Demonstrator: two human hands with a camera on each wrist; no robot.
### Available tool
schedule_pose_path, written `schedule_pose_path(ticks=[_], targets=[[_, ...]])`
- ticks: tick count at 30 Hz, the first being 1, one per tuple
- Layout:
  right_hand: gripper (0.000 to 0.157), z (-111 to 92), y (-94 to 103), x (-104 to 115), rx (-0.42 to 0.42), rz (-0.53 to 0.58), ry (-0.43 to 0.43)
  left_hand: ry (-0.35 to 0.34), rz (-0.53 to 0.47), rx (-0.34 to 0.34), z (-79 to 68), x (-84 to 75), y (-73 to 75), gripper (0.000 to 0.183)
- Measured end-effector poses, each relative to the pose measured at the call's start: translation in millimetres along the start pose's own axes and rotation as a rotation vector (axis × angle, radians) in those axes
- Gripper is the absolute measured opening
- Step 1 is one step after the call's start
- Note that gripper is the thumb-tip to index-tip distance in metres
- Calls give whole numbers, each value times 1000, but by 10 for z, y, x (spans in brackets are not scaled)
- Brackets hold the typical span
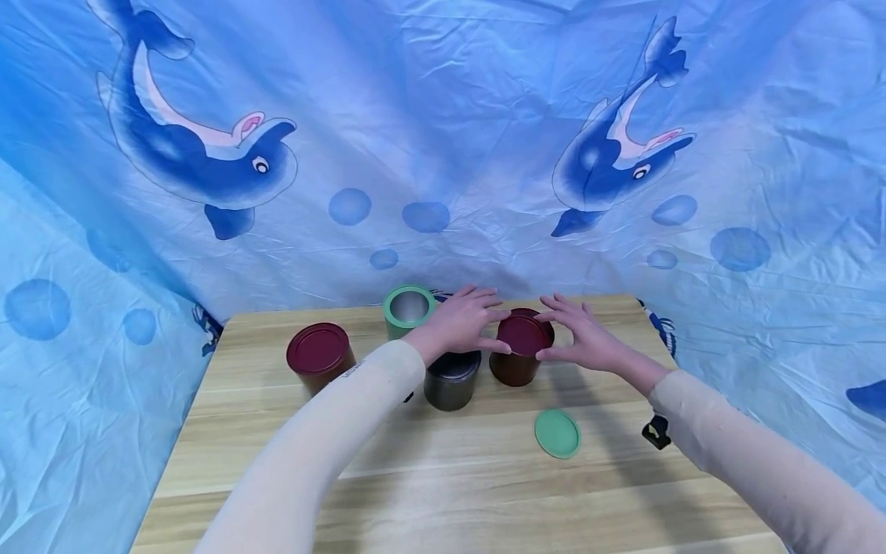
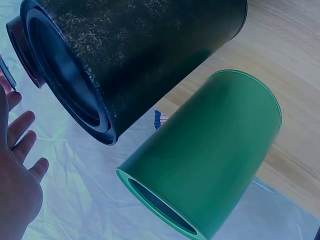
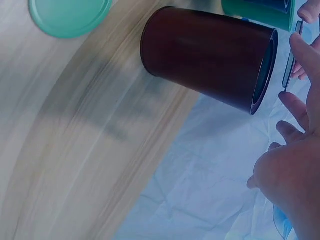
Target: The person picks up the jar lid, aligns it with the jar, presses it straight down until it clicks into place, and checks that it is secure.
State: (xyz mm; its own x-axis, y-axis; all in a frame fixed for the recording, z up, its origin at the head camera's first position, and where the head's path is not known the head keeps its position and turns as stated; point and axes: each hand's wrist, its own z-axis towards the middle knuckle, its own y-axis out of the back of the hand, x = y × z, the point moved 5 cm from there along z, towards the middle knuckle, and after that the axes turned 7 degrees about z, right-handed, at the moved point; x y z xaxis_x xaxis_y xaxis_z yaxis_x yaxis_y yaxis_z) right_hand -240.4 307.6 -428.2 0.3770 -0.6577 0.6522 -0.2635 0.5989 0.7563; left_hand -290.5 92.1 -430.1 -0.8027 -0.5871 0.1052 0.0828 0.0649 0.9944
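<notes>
Both hands hold a dark red lid (image 1: 524,335) by its edge, one on each side. My left hand (image 1: 458,323) has thumb and fingers at its left edge; my right hand (image 1: 583,337) does the same on the right. Below it stands a dark red-brown canister (image 1: 514,371), its open mouth a short gap from the lid in the right wrist view (image 3: 210,57). Under the left forearm and hand is a black canister (image 1: 450,391), its top partly hidden. Behind it stands an open green canister (image 2: 215,145).
A second red-brown canister (image 1: 321,358) with its lid on stands at the left, partly behind the left sleeve. A round green lid (image 1: 557,433) lies flat on the wooden table (image 1: 443,492), near the right forearm. A blue dolphin-print sheet (image 1: 443,138) hangs behind the table.
</notes>
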Motion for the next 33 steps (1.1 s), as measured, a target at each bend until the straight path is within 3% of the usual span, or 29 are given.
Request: schedule_pose_path(ticks=[19, 33], targets=[[61, 104, 105, -170, 58, -2, -67, 16, -28, 61, 193, 14, -42, 76], [61, 155, 88, -277, 76, -1, -87, 29, -27, 103, 245, 21, -86, 72]])
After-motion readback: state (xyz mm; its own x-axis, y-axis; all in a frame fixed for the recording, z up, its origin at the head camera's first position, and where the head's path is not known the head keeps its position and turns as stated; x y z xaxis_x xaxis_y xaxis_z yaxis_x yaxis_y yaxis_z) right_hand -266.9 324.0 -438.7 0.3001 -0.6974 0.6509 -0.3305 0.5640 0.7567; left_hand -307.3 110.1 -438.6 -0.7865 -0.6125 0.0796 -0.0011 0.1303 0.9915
